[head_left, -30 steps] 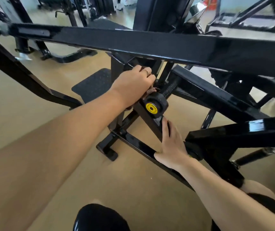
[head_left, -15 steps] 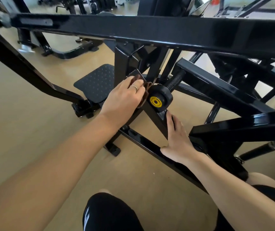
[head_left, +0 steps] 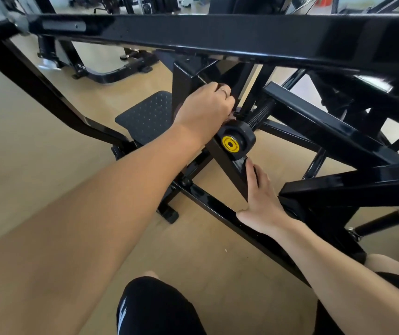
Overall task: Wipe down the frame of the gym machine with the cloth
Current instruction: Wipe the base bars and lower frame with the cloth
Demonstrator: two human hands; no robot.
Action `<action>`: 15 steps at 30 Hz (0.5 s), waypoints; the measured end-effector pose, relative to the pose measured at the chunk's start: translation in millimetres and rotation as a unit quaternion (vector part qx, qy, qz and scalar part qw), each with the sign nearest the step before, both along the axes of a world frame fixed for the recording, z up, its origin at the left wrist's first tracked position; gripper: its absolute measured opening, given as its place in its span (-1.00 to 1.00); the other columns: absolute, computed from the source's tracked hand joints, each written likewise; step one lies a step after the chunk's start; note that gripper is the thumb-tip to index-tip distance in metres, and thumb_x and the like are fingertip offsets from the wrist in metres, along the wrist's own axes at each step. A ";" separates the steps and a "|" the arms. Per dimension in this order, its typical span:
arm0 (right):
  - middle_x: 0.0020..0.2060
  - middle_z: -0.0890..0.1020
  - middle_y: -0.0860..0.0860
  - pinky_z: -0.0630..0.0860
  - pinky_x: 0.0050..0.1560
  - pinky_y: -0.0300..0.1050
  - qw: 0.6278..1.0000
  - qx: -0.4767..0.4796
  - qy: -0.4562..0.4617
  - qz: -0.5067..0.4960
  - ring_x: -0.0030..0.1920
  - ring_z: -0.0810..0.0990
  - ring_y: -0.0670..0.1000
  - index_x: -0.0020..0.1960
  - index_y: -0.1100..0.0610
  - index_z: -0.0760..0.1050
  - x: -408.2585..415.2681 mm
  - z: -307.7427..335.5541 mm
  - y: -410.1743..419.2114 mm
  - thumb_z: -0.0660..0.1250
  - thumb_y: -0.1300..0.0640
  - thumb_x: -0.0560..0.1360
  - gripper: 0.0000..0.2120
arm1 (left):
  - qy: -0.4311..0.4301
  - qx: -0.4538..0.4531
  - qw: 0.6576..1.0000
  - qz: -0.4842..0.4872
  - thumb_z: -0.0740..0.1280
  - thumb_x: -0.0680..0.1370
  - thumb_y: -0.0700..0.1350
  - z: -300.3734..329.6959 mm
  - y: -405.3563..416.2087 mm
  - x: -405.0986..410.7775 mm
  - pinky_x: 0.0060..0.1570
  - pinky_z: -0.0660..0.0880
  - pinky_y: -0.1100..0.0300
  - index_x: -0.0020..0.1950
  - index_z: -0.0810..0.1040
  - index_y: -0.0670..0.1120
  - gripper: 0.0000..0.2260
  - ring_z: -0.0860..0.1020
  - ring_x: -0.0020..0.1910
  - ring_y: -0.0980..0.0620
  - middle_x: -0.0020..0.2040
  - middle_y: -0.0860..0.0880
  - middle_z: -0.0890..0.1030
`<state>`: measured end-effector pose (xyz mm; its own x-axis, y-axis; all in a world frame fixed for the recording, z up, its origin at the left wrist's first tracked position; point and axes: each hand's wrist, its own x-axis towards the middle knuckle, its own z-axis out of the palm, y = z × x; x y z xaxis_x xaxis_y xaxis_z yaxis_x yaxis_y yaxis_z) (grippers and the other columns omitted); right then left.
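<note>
At the far left of the frame a black diagonal leg (head_left: 36, 93) of the gym machine runs down to the pale wooden floor (head_left: 24, 177), and just right of it a dotted black footplate (head_left: 145, 114) lies low by the base. Moving toward the middle, the left hand (head_left: 203, 112) reaches in under the long top beam (head_left: 193, 32) and curls its fingers against an upright black post (head_left: 181, 85). The cloth (head_left: 232, 115) is almost wholly hidden under that hand (only a brownish sliver peeps out at the knuckles, above the knob), so it seems bunched in the curled grip and pressed on the frame there. Just below and right sits a black knob with a yellow centre (head_left: 236, 142) on a threaded rod (head_left: 262, 114). Further right and lower, the right hand (head_left: 260, 204) lies flat with fingers straight and together along a slanting bar (head_left: 230, 165), the thumb spread against the lower rail (head_left: 217, 209); it holds nothing and looks to be steadying the person.

The step in hand appears to be wiping the joint around the post and knob. The next move probably calls for working the cloth around the knob and threads, then along the slanting bars at the right of the frame, which look untouched.
</note>
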<state>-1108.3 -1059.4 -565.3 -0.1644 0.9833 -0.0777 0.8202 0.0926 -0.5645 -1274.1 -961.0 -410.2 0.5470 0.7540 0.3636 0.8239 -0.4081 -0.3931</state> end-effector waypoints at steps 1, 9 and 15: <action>0.64 -0.17 -0.07 0.25 0.57 0.13 1.000 -0.001 0.002 -0.001 0.65 -0.11 0.11 0.61 -0.15 -0.43 0.4 0.8 -0.6 0.50 0.21 0.42 0.22 | -0.025 -0.004 1.000 0.001 0.23 0.65 -0.30 -2.7 -1.6 -3.8 0.24 0.45 0.10 0.36 0.48 -0.16 -0.72 0.47 0.29 -0.12 0.33 -0.14 0.51; 0.63 -0.13 -0.11 0.35 0.51 0.17 1.000 -0.009 0.013 -0.002 0.65 -0.03 0.12 0.61 -0.20 -0.38 2.6 6.4 -4.5 0.48 0.23 0.43 0.19 | -0.153 -0.028 0.988 -0.028 0.44 0.56 -0.23 -44.0 -59.6 -45.6 0.21 0.58 0.01 0.33 0.57 -0.18 -0.67 0.54 0.29 -0.11 0.31 -0.13 0.58; 0.63 -0.11 -0.12 0.43 0.45 0.20 0.998 -0.037 0.044 -0.012 0.63 0.04 0.14 0.62 -0.24 -0.33 1.2 14.8 -5.4 0.45 0.25 0.43 0.15 | -0.455 -0.044 0.880 0.131 0.23 0.70 -0.12 -57.7 -89.4 -80.5 0.17 0.57 0.11 0.27 0.56 -0.08 -0.80 0.53 0.10 0.09 0.22 -0.05 0.56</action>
